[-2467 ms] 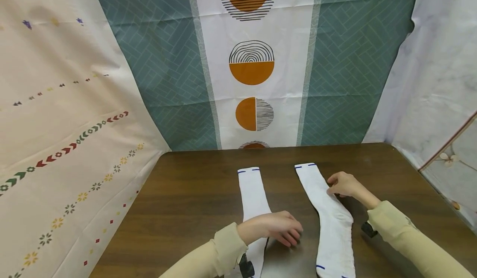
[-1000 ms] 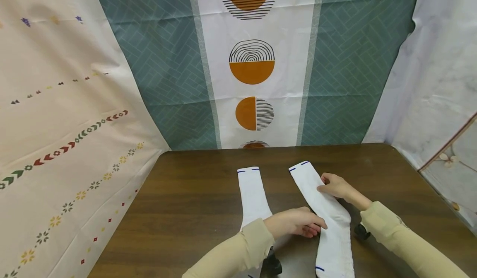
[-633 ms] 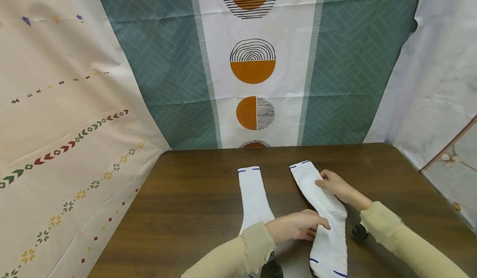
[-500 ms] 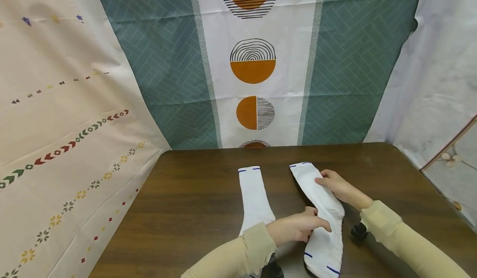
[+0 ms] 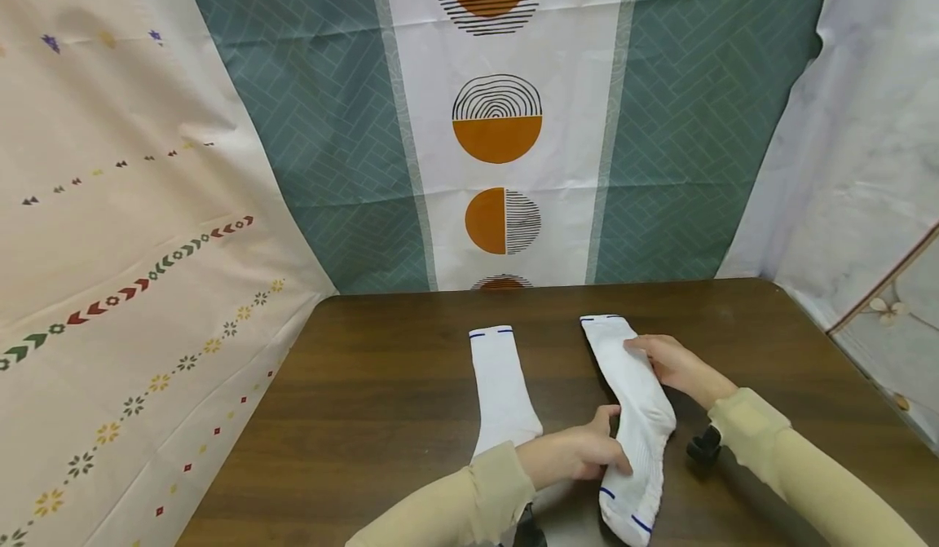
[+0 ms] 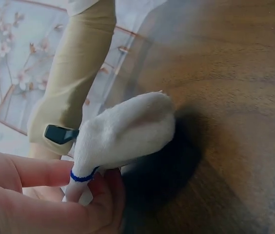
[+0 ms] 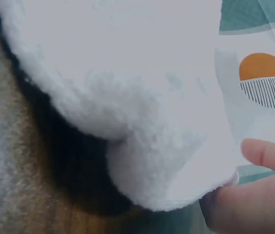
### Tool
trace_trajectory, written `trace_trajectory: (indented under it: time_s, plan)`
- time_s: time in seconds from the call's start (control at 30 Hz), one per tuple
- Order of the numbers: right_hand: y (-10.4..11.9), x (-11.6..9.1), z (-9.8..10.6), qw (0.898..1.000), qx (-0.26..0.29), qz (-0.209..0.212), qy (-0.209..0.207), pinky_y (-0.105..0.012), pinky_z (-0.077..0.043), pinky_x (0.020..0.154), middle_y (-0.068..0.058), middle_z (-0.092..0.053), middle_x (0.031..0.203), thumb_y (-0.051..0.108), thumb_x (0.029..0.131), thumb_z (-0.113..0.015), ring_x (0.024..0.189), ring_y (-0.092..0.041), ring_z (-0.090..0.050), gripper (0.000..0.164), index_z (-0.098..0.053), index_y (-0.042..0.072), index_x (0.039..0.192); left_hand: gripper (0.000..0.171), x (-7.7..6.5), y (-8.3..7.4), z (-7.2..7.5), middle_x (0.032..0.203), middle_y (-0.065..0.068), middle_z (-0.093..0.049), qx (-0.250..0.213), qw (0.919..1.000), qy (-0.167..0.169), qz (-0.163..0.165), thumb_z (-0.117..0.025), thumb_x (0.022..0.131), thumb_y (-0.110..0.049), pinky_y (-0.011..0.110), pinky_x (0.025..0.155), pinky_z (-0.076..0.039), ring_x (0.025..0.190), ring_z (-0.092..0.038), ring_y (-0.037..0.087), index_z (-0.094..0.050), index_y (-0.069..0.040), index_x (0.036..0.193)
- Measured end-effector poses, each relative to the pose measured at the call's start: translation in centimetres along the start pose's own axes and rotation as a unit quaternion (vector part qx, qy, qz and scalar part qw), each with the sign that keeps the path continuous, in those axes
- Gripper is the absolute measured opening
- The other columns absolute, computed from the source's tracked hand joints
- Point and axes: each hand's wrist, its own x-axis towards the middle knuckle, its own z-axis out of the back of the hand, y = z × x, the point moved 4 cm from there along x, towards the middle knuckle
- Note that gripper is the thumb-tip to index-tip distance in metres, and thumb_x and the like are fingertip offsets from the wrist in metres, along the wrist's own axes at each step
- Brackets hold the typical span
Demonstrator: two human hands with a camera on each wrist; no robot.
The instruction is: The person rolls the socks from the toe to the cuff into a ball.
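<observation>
Two white socks with short blue lines at their ends are on the brown table (image 5: 381, 384). The right-hand sock (image 5: 632, 384) is raised along its length, over a dark shadow. My right hand (image 5: 675, 363) pinches its upper right edge. On its left edge, lower down, my left hand (image 5: 583, 453) grips the fabric. In the left wrist view, fingers and thumb close around the sock (image 6: 127, 129) by a blue line. The right wrist view is mostly filled by white sock (image 7: 142, 97). Flat at left lies the other sock (image 5: 502, 388), its lower part hidden by my left arm.
Behind the table hangs a green and white patterned cloth (image 5: 499, 58). A cream cloth (image 5: 147, 245) with printed motifs covers the left side, and a pale marbled cloth (image 5: 851, 205) the right. Dark wrist cameras sit under both sleeves.
My left hand has come right from above the left sock and taken hold of the right one. That sock has lifted, its lower end drawing up and left. The left sock stays put.
</observation>
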Motion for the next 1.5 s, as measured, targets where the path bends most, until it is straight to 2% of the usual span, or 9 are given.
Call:
trace_trajectory:
  time_s: [0.07,0.13,0.27,0.43,0.57,0.67,0.9,1.2,1.5]
  plan:
    - [0.0,0.2,0.0,1.000,0.008,-0.002,-0.008,-0.020,-0.048,0.078,-0.026,0.006,0.159,0.023,0.099,-0.049,0.124,-0.026,-0.038,0.073,-0.009,-0.011,0.149,0.073,-0.2,0.3,0.1,0.120,0.014,-0.045,0.005,0.9998,0.018,0.008,-0.044,0.071,0.031,0.056,0.103,-0.039,0.108,-0.054,0.033,-0.034,-0.011,0.130]
    - [0.1,0.3,0.0,1.000,0.013,0.002,-0.013,-0.020,-0.048,0.077,-0.025,-0.013,0.158,0.025,0.099,-0.049,0.113,-0.018,-0.047,0.072,-0.012,-0.011,0.149,0.059,-0.4,0.6,0.2,0.117,0.016,-0.053,0.029,0.9986,0.042,0.016,-0.045,0.074,0.027,0.051,0.104,-0.041,0.110,-0.056,0.031,-0.042,0.000,0.127]
    - [0.4,0.5,0.0,1.000,0.015,0.018,-0.020,-0.022,-0.049,0.076,-0.016,-0.044,0.134,0.024,0.101,-0.047,0.090,-0.005,-0.054,0.070,-0.010,-0.011,0.149,0.034,-0.7,0.9,0.4,0.110,0.018,-0.064,0.067,0.9942,0.082,0.021,-0.046,0.078,0.019,0.047,0.104,-0.043,0.111,-0.058,0.027,-0.056,0.013,0.111]
    - [0.8,0.5,-0.2,0.999,0.017,0.036,-0.028,-0.021,-0.049,0.075,-0.017,-0.041,0.137,0.022,0.101,-0.047,0.085,-0.001,-0.054,0.072,-0.004,-0.007,0.151,0.031,-1.0,0.9,0.6,0.111,0.017,-0.062,0.056,0.9954,0.069,0.037,-0.045,0.083,0.015,0.062,0.103,-0.037,0.115,-0.055,0.035,-0.057,0.009,0.111]
    - [1.2,0.8,-0.2,0.997,0.039,0.051,-0.041,-0.023,-0.051,0.073,0.001,-0.057,0.108,0.019,0.100,-0.048,0.082,-0.002,-0.057,0.064,-0.015,-0.007,0.149,0.027,-1.4,1.1,0.8,0.112,0.017,-0.062,0.048,0.9947,0.075,0.052,-0.044,0.086,0.012,0.064,0.101,-0.037,0.116,-0.056,0.034,-0.056,0.005,0.110]
    - [1.5,1.0,-0.3,0.996,0.052,0.062,-0.043,-0.023,-0.052,0.073,0.013,-0.057,0.091,0.018,0.100,-0.048,0.080,-0.002,-0.058,0.060,-0.019,-0.007,0.147,0.026,-1.7,1.2,1.1,0.115,0.017,-0.062,0.041,0.9941,0.084,0.056,-0.044,0.089,0.007,0.060,0.102,-0.039,0.115,-0.056,0.031,-0.056,0.004,0.111]
    - [2.0,1.2,-0.8,0.993,0.087,0.068,-0.045,-0.022,-0.052,0.071,0.012,-0.058,0.089,0.014,0.100,-0.049,0.079,-0.003,-0.060,0.055,-0.024,-0.005,0.145,0.024,-2.0,1.2,2.3,0.111,0.014,-0.065,0.046,0.9943,0.084,0.047,-0.048,0.087,0.002,0.052,0.099,-0.045,0.106,-0.060,0.023,-0.057,0.001,0.109]
    - [2.8,1.6,-1.7,0.991,0.095,0.078,-0.045,-0.022,-0.051,0.068,0.011,-0.058,0.085,0.013,0.100,-0.049,0.076,-0.003,-0.059,0.043,-0.033,-0.004,0.136,0.028,-2.2,0.9,3.2,0.117,0.021,-0.064,0.065,0.9916,0.105,0.038,-0.048,0.087,0.010,0.053,0.099,-0.046,0.114,-0.059,0.031,-0.054,-0.001,0.112]
    - [3.0,1.9,-2.4,0.992,0.095,0.070,-0.046,-0.021,-0.051,0.070,0.011,-0.058,0.089,0.014,0.100,-0.048,0.078,-0.003,-0.059,0.052,-0.026,-0.005,0.144,0.028,-2.2,1.2,4.0,0.118,0.026,-0.063,0.093,0.9893,0.106,0.037,-0.049,0.088,0.012,0.053,0.096,-0.047,0.115,-0.060,0.036,-0.053,-0.001,0.112]
